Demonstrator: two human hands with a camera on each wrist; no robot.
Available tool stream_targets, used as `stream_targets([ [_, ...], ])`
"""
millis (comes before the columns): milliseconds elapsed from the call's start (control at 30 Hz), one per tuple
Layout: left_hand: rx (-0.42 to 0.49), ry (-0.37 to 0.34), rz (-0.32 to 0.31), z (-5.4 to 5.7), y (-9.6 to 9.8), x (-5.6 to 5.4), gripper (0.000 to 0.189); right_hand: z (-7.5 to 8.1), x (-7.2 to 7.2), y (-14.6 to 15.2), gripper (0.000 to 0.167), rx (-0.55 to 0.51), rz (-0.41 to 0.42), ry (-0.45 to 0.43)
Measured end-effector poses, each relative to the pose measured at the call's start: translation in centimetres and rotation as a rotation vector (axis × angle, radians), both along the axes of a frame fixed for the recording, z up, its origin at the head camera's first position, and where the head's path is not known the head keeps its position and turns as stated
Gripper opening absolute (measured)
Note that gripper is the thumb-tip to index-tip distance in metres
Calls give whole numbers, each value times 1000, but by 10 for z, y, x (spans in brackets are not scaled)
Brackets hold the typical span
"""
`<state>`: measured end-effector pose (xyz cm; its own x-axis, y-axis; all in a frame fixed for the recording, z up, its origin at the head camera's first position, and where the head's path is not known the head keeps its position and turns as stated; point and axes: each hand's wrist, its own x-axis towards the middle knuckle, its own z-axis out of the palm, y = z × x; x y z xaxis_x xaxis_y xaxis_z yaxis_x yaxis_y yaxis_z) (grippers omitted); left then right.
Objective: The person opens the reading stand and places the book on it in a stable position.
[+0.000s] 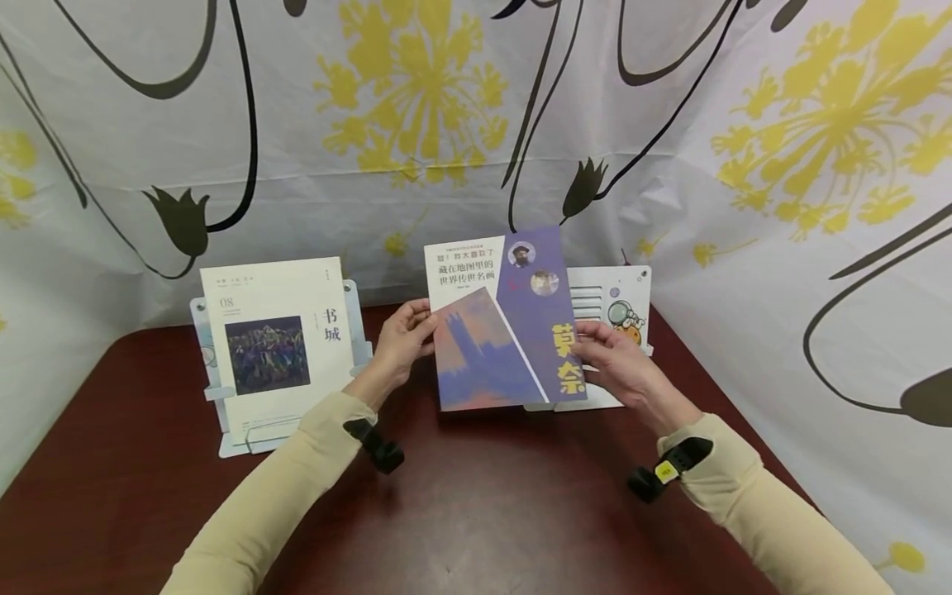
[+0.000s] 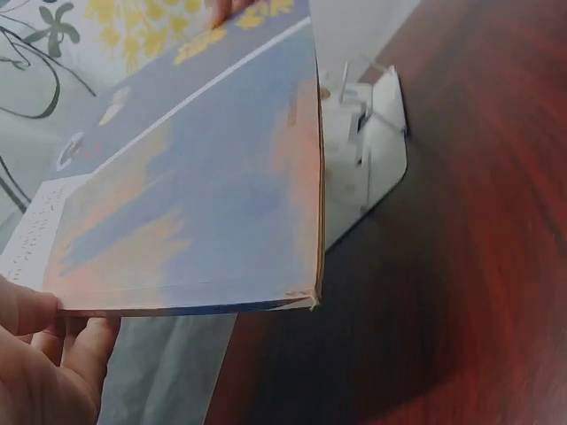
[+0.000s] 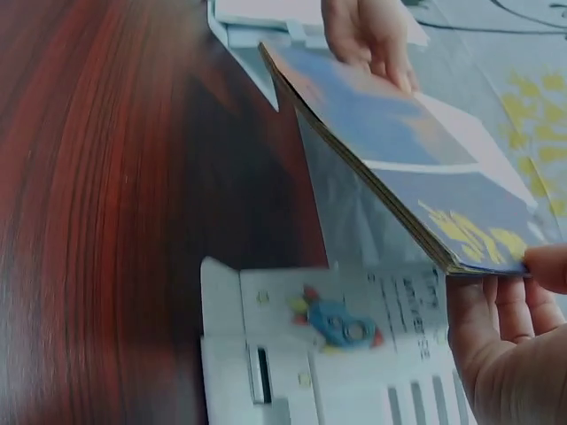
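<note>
A purple and blue book with yellow characters is held up above the table, front cover facing me. My left hand pinches its left edge, thumb in front and fingers behind. On the opposite edge my right hand grips it the same way, as the right wrist view shows with the book's corner between thumb and fingers. Behind the book and to its right stands a white book stand with an astronaut print, partly hidden. A rocket print shows on that stand in the right wrist view.
At the left a white book leans upright on a pale blue stand. Both stands rest on the dark red table. A white cloth with yellow flowers hangs behind the table and along its sides.
</note>
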<state>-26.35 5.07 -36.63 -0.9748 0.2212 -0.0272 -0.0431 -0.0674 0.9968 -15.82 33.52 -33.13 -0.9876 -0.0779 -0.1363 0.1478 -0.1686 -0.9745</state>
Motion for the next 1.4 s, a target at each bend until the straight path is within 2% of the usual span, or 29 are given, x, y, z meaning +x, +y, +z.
stream_targets([
  [233,17,100,-57,-1,16,18,27,12,3,17,14,-61,-80,43],
  [433,24,112,-63,-3,33,26,26,20,4,31,11,5,-116,78],
  [633,31,107,-78,1,55,21,25,21,-8,59,22,-9,-98,82],
  [767,24,122,-83,15,72,14,26,29,-21,80,23,-41,-105,102],
  [933,18,210,-72,36,90,5,28,47,-37,98,20,-83,-141,186],
  [1067,12,280,-48,46,100,0,28,58,-49,106,21,-127,-166,225],
  [1267,24,371,-8,52,111,-4,26,65,-60,113,17,-148,-204,262],
  [1400,16,421,14,50,116,-5,25,65,-64,116,18,-156,-210,278],
])
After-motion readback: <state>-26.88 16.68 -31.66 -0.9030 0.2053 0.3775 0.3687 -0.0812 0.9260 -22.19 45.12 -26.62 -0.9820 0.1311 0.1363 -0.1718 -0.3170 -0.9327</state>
